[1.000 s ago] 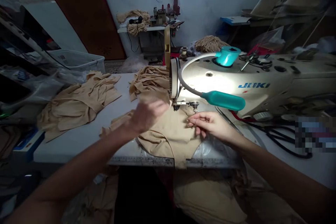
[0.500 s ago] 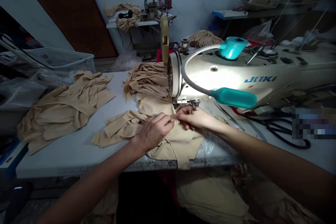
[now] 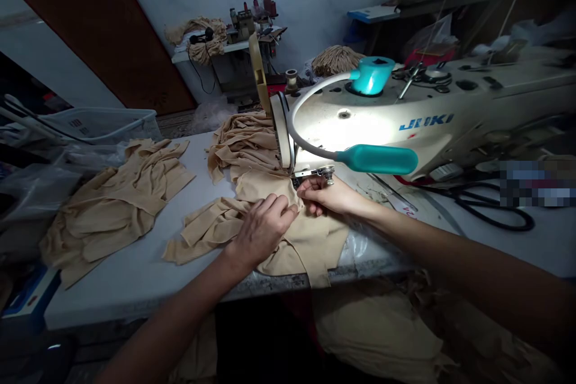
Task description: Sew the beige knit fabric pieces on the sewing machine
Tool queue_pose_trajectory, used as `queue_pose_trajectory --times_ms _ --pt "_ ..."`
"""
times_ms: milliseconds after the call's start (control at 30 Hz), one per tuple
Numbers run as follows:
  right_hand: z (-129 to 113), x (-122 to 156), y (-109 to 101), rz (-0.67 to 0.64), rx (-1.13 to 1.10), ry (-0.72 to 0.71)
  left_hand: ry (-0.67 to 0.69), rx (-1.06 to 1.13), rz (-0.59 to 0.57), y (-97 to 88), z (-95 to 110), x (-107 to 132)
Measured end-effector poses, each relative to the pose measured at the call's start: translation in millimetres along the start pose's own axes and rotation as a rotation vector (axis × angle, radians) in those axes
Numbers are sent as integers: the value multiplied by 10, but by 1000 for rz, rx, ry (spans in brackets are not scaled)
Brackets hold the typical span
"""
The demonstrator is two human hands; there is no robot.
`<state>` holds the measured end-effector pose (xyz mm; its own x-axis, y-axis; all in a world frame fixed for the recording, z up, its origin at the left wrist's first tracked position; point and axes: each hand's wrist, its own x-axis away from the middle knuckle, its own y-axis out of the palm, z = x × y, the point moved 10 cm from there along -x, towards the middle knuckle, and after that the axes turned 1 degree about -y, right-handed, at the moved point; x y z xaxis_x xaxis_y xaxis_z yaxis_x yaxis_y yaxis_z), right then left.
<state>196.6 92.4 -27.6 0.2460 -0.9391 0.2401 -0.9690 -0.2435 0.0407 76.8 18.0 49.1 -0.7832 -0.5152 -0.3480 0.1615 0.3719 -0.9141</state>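
A beige piece of fabric (image 3: 310, 246) lies under the needle end of a white sewing machine (image 3: 378, 117), one corner hanging over the table's front edge. My left hand (image 3: 267, 222) rests on the fabric with its fingers curled, thumb and fingertips gripping it in front of the needle area. Close beside it, my right hand (image 3: 324, 195) pinches the fabric's edge just below the machine head. The presser foot is mostly hidden by the fabric and my fingers. A teal gooseneck lamp (image 3: 382, 159) lights the machine from the front.
Beige fabric heaps lie at the left (image 3: 117, 198) and behind the needle (image 3: 245, 141) on the white table (image 3: 180, 153). Tweezers (image 3: 396, 192) and a black cable (image 3: 490, 222) are at the right. A plastic basket (image 3: 112, 123) stands beyond the left edge.
The camera view has turned and tilted slightly. My fingers have shifted a little on the fabric, and its edge between my hands now lies flatter and less bunched.
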Motion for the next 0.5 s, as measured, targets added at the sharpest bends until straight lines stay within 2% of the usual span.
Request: queue_pose_trajectory --times_ms 133,267,367,500 --pt "-95 25 -18 54 1 -42 93 -21 -33 9 76 -106" --pt "-191 58 -55 97 73 -182 166 55 -113 104 54 -114" --pt "-131 52 -70 101 114 -191 149 215 -150 163 -42 -58" --pt "-72 43 -90 116 143 -171 113 397 -127 180 -151 5"
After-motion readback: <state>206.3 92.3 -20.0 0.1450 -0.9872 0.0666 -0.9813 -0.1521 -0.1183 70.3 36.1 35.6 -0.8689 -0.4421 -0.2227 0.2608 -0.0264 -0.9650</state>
